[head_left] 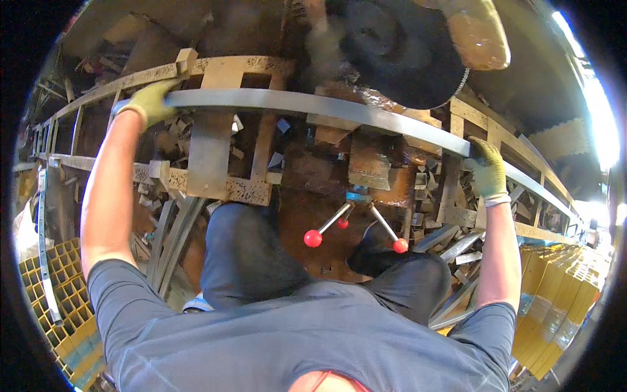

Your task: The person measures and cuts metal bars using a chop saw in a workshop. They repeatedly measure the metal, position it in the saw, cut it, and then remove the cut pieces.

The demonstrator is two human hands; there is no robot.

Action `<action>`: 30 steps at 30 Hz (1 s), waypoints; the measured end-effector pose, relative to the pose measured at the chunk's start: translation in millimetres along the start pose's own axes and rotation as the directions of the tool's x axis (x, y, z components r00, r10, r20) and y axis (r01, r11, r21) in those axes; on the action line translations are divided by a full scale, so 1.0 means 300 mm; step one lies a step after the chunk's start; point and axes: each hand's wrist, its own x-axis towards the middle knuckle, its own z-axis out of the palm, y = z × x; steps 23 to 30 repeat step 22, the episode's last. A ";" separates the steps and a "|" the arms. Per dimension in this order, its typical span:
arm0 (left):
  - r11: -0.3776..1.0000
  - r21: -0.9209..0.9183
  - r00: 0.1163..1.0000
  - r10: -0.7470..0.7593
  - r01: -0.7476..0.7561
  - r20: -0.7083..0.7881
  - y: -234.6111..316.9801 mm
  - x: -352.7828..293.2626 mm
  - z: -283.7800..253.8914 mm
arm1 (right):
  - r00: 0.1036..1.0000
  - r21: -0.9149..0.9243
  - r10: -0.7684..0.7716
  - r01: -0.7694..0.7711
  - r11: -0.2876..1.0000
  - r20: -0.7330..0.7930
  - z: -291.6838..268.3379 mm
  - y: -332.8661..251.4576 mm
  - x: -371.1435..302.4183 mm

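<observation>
At twelve o'clock, our left hand (149,101) and right hand (486,171) clamp the metal bar (313,104); it could slip toward the saw blade (401,49).

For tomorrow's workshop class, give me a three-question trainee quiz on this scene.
1. True or false: both gloved hands, left hand and right hand, hold the long grey metal bar.
2. What colour are the knobs on the levers below the bar?
3. The toothed saw blade sits: A) above the bar, B) on the floor, C) in the left hand.

Key: 1 true; 2 red; 3 A.
</observation>
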 end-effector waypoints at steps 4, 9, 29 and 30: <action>0.850 -0.152 0.856 0.468 -0.504 -0.219 0.518 -0.080 0.026 | 0.998 0.036 -0.020 0.023 0.999 -0.057 0.001 -0.004 0.001; 0.832 0.195 0.763 0.555 -0.520 -0.332 0.599 -0.016 0.115 | 0.999 0.227 0.037 -0.032 0.973 -0.020 0.086 -0.119 0.025; 0.827 0.368 0.887 -0.301 0.426 -0.351 -0.317 -0.064 0.174 | 0.989 0.319 0.144 -0.148 0.936 0.034 0.064 0.276 -0.125; 0.827 0.368 0.887 -0.301 0.426 -0.351 -0.317 -0.064 0.174 | 0.989 0.319 0.144 -0.148 0.936 0.034 0.064 0.276 -0.125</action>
